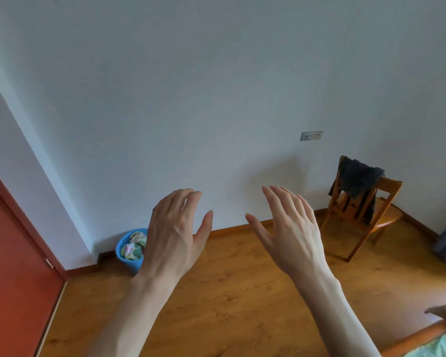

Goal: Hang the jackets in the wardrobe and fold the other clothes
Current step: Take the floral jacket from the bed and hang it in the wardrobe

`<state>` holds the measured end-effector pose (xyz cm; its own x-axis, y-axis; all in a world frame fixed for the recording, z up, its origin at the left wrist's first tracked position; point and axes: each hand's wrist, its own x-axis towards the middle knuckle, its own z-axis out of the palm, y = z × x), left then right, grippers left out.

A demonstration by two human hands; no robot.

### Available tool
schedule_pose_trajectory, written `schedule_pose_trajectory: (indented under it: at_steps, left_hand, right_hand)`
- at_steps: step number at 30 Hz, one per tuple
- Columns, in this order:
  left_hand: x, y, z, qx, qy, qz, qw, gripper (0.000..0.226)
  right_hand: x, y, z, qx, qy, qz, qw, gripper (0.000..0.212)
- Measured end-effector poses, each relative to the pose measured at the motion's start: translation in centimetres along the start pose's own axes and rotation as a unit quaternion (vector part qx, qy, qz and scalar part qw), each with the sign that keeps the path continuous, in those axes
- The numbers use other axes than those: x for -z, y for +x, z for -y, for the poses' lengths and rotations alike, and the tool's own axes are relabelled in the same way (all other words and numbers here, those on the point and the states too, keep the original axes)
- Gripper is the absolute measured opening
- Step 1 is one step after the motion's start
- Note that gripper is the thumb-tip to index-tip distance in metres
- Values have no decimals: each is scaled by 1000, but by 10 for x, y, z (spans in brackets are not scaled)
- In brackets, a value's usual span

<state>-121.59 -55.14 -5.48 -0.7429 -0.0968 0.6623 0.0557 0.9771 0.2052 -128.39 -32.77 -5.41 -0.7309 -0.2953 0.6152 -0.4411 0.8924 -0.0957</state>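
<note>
Both of my hands are raised in the lower middle of the frame, backs toward the camera, apart from each other and touching nothing. My left hand (pixel 177 228) has its fingers relaxed and slightly bent, thumb spread to the right; it grasps nothing. My right hand (pixel 291 228) has its fingers nearly straight and fanned, thumb spread to the left; it is likewise released and empty.

A dark garment (pixel 357 180), possibly a jacket though I cannot tell for certain, is draped over the backrest of a wooden chair (pixel 386 219) at the right of the frame, near the corner of the white wall (pixel 216 86). Part of it hangs down behind the back slats.

A blue basket (pixel 126 258) sits on the floor against the wall at lower left, partly hidden by my left wrist. Crumpled light patterned clothes (pixel 135 246) lie inside it.

A red-brown door (pixel 13 266) fills the left edge. The wood floor (pixel 229 292) spans the bottom. A socket plate (pixel 311 135) is mounted on the wall above the chair. A wooden rail with pale green fabric (pixel 438 343) shows at the bottom right corner.
</note>
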Motion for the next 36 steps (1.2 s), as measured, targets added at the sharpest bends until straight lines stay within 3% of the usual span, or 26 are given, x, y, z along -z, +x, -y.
schedule_pose_trajectory:
  at_steps: [7, 16, 22, 28, 36]
  left_hand:
    - [-94, 92, 38, -32, -30, 19, 999, 46]
    - [-216, 230, 87, -113, -101, 58, 987, 57]
    - [-276, 298, 92, -160, -148, 77, 973, 58]
    - [-339, 342, 29, -218, -209, 113, 947, 62]
    - [-426, 390, -103, -310, -271, 102, 906, 64]
  right_hand:
    - [-69, 80, -28, -46, -28, -9, 999, 72]
    - [-162, 197, -53, -128, -63, -31, 989, 70]
    - [-191, 238, -85, -173, -96, -31, 980, 69]
    - [-187, 231, -149, -262, -164, -41, 950, 66]
    - [-183, 221, -271, -353, -210, -81, 908, 69]
